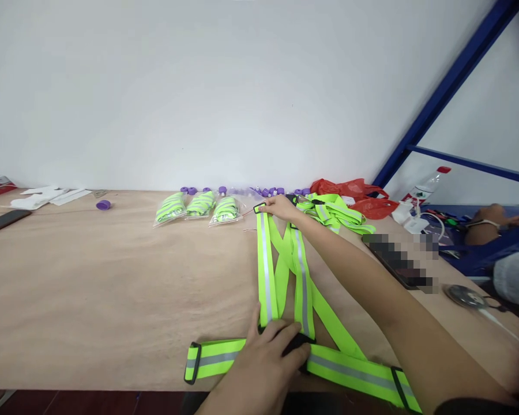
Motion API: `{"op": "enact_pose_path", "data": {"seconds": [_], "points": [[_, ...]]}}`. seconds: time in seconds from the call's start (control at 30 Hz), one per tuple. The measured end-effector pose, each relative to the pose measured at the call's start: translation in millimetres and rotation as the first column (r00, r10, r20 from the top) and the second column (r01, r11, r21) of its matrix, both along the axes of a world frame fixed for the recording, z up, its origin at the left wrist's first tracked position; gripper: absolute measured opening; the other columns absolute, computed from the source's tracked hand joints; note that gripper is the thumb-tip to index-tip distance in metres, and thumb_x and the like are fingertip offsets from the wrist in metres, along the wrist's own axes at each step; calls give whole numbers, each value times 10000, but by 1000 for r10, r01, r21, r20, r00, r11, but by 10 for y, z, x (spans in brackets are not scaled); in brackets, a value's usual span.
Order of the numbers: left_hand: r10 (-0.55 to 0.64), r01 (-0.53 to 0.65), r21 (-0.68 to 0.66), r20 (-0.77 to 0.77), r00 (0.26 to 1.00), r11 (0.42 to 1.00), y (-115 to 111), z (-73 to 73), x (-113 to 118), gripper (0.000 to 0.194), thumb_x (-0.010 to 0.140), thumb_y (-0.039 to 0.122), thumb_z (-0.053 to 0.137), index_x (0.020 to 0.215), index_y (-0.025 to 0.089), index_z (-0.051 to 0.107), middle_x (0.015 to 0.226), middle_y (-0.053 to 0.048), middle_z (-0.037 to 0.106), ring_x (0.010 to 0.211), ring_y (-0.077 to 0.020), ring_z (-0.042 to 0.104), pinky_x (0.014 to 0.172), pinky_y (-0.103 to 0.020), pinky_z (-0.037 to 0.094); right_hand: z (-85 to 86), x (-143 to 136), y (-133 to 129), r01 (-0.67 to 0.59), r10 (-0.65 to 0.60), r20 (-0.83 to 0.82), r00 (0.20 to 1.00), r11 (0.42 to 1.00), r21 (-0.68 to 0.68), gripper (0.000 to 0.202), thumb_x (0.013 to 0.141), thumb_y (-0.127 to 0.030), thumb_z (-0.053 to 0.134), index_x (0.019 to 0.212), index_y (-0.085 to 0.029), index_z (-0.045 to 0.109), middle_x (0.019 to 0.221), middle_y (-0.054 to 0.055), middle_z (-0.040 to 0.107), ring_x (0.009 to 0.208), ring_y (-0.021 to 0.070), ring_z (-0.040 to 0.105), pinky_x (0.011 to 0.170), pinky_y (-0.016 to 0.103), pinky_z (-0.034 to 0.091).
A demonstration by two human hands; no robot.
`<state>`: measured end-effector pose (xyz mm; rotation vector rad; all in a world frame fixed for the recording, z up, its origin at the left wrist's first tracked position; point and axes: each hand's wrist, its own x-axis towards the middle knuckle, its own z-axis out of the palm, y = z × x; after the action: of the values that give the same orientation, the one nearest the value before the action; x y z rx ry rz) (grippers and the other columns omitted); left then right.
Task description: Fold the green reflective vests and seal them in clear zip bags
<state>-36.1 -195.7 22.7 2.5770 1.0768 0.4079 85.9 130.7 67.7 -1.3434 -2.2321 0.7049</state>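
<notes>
Plywood bench (90,288), matte: neon-yellow webbing harness (285,271) with grey reflective stripes lies flat at 6 o'clock, left hand (268,351) pressing its waistband flat, right hand (281,207) pinching the 12 o'clock end.

no readable text, label, brand, number or sign is shown.

the label on the plastic bottle (424,185) at the far right is too small and blurred to be read; the phone (400,262) lying on the tabletop (90,276) is pixelated, so nothing can be made out on it; no lettering can be discerned on the white papers (47,196) at the far left or on the bagged straps (199,207).
</notes>
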Motion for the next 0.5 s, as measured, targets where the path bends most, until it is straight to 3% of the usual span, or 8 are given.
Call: {"op": "enact_pose_path", "data": {"seconds": [0.1,0.2,0.33,0.5], "points": [[13,-13,-8,0,1000,1000,-33,5,-1,490,933,145,505,1407,261,456,1511,-47,477,1406,-222,383,1179,-444,303,-63,50,-49,36,-37,52,998,999,12,266,855,-432,658,869,-169,623,718,-6,624,624,127,538,588,224,379],[23,-23,18,-10,1000,1000,-70,-28,-3,520,933,108,468,1430,259,441,1544,-49,449,1449,-223,341,1200,-474,248,-113,133,-78,49,-56,141,988,997,56,318,819,-336,726,1079,-183,626,876,29,698,734,156,612,633,221,410],[38,-37,29,-31,999,999,-102,-74,1,529,933,104,455,1437,262,441,1568,-60,422,1465,-239,331,1206,-535,206,-138,226,-52,-77,53,307,950,995,66,253,750,-233,786,991,-198,716,958,38,740,846,184,659,689,222,428],[46,-45,34,-47,998,998,-104,-99,20,517,943,121,462,1443,253,442,1562,-86,427,1458,-262,349,1187,-567,237,-139,254,-3,-187,119,477,871,977,98,227,751,-234,774,976,-200,770,951,57,753,843,211,673,666,242,421]]}}
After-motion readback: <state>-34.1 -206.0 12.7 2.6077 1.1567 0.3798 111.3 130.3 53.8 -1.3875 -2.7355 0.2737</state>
